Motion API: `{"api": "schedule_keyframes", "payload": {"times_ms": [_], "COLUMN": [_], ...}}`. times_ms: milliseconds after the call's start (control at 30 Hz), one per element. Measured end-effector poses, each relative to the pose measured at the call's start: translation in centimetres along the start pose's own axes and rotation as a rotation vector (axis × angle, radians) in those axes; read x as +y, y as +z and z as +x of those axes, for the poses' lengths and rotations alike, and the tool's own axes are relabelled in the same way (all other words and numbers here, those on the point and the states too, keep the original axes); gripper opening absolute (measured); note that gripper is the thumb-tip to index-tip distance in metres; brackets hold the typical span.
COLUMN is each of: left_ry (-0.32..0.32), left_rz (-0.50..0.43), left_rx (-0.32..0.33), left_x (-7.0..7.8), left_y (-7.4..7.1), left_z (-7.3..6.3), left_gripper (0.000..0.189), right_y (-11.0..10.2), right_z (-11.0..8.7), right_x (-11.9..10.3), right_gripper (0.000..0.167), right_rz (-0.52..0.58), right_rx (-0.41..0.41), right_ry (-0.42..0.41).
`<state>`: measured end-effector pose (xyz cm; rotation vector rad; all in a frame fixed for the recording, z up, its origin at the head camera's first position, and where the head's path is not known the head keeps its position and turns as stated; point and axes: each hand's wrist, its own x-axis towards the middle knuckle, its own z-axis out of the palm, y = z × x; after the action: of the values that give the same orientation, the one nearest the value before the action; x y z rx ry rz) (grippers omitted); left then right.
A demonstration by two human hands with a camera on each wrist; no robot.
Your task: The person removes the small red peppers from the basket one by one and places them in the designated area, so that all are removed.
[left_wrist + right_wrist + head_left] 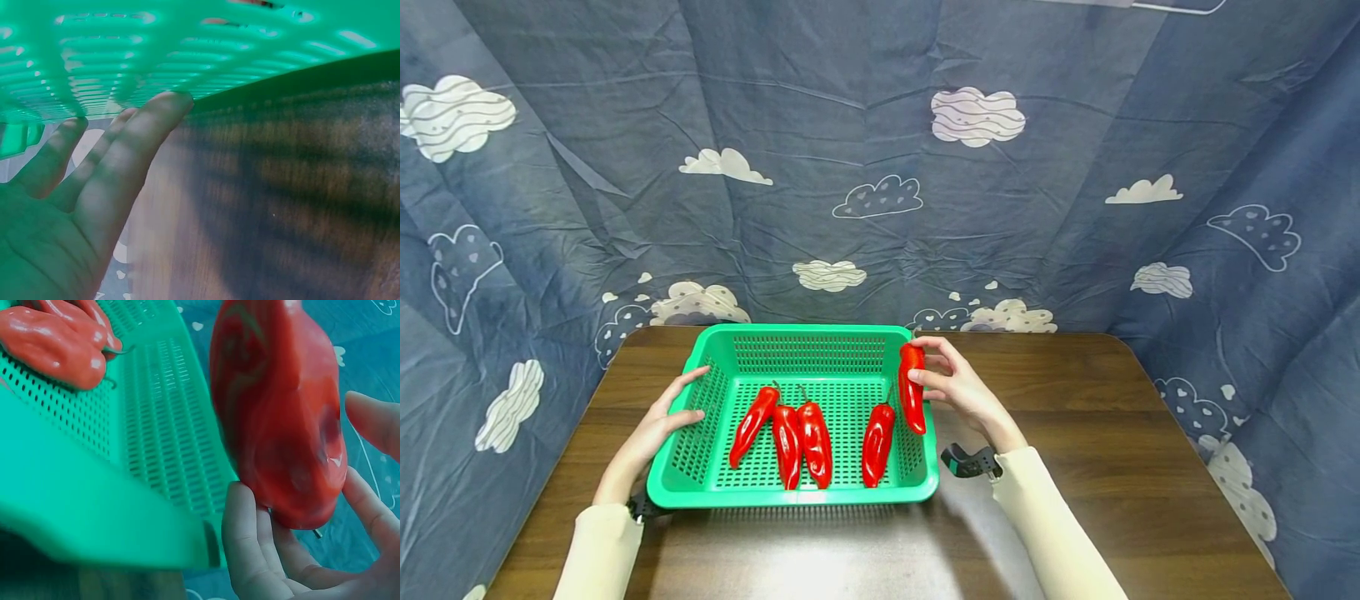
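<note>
Red pepper in my right grip at the basket's right side; left grip at the left wall

My right grip (957, 388) is closed on a red pepper (912, 390), thumb on one side, fingers on the other. I have it by the stem half; stem points far, narrower end hangs near. From the head view it overlaps the right wall of the green basket (737, 500).

My left grip (651, 432) is at the basket's left wall, not clenched. Thumb and one finger reach over the rim; in the left wrist view, more fingers (115, 165) run fairly straight along the outside of the slotted wall. That view is murky and green, so I can't tell how hard they press.

Four more peppers lie in the basket, all stems far. Leftmost pepper (753, 427) slants, far end to the right. Two sit side by side around the middle: left middle pepper (786, 447) and right middle pepper (816, 445). Right-hand pepper (877, 446) is apart from those, near the right wall.

Basket is on the brown wooden bench (1067, 417). Blue curtain (880, 150) with pale cloud prints on the far side. Cream sleeves (1048, 517) on both arms; dark wrist device (968, 461) by the right cuff.
</note>
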<state>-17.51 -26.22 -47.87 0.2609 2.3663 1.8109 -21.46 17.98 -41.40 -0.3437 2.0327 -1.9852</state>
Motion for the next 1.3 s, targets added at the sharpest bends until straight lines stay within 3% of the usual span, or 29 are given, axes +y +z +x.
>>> {"api": "schedule_keyframes", "payload": {"times_ms": [700, 1100, 1300], "left_ry": [0.019, -0.015, 0.02], "left_rz": [-0.008, -0.022, -0.005], "left_rx": [0.0, -0.01, 0.004], "left_x": [0.0, 0.1, 0.0], "left_y": [0.0, 0.0, 0.1], "left_z": [0.0, -0.1, 0.0], "left_gripper": [0.065, 0.064, 0.064], "right_y": [-3.1, -4.7, -5.2], "right_z": [-1.5, -1.8, -1.7], "right_x": [1.8, 4.3, 5.5], "right_gripper": [0.05, 0.051, 0.053], "right_rz": [-0.01, -0.02, -0.015], "right_rx": [0.079, 0.129, 0.16], "right_ry": [0.026, 0.068, 0.089]}}
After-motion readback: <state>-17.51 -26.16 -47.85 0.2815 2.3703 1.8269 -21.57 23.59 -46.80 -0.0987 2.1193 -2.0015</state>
